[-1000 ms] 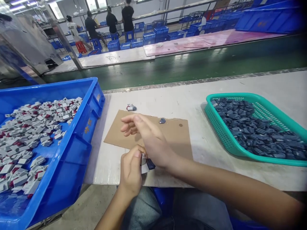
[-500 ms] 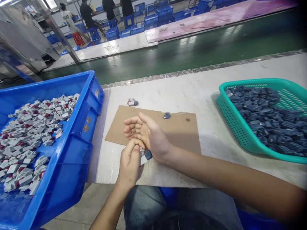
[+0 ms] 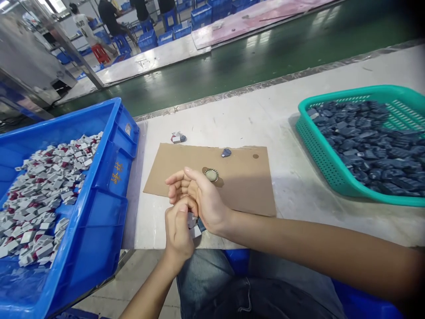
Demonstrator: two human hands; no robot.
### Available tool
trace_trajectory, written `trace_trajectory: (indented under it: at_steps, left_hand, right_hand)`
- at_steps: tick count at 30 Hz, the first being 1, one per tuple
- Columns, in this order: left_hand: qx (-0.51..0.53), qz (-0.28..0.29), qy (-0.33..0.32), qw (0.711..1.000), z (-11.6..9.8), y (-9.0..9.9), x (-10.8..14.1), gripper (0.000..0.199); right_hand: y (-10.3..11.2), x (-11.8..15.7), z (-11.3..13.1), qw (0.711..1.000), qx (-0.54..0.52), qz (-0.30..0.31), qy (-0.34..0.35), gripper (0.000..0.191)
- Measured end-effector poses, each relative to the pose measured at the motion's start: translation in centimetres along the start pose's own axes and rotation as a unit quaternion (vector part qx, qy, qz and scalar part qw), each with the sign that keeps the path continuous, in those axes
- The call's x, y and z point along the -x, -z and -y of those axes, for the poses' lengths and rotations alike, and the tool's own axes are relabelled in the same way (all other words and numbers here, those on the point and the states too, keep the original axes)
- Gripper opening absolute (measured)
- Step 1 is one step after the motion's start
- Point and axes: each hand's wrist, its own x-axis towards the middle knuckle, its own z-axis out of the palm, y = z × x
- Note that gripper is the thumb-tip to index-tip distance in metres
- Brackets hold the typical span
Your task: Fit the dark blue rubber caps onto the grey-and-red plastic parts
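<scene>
Near the front edge of the table, my left hand [image 3: 178, 228] is closed on a small light-grey plastic part [image 3: 195, 231], thumb on top. A dark blue piece [image 3: 201, 225] shows beside that part, partly hidden between my hands; whether they are joined I cannot tell. My right hand [image 3: 209, 199] rests against the left fingertips, palm turned inward, its fingers loosely curved and apart. Just beyond it, a round disc with a beaded rim [image 3: 211, 174] lies on the brown cardboard sheet [image 3: 245, 195]. A loose dark blue piece [image 3: 226, 153] sits near the sheet's far edge.
At left stands a blue crate [image 3: 114, 146] of grey-and-red parts. A green basket [image 3: 327, 177] of dark blue pieces is at right. A few parts [image 3: 178, 138] lie behind the cardboard. Beyond runs a green conveyor belt [image 3: 239, 66]; people sit farther off.
The view has tilted and shifted slightly. Both hands sit a little lower and closer to me, and the beaded-rim disc now shows past my right hand. The left hand keeps its hold.
</scene>
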Motion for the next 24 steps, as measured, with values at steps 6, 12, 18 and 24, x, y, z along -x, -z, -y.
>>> trace_trajectory:
  at_steps: [6,12,18,24]
  left_hand:
    - [-0.016,0.006,-0.031,0.999,0.1,0.1,0.2,0.036]
    - [-0.013,0.015,-0.050,0.999,0.3,0.1,0.6,0.037]
    - [0.042,-0.015,-0.038,0.998,0.3,0.4,1.3,0.036]
    - [0.197,-0.062,0.061,0.977,0.4,-0.2,-0.2,0.032]
  right_hand:
    - [0.3,0.6,-0.5,1.000,0.001,0.002,0.021,0.037]
    - [0.7,0.7,-0.9,0.999,-0.045,0.018,0.025,0.038]
    - [0.5,1.2,-1.0,0.995,-0.071,0.056,0.029,0.036]
    - [-0.3,0.3,-0.5,0.999,-0.048,-0.002,0.016,0.036]
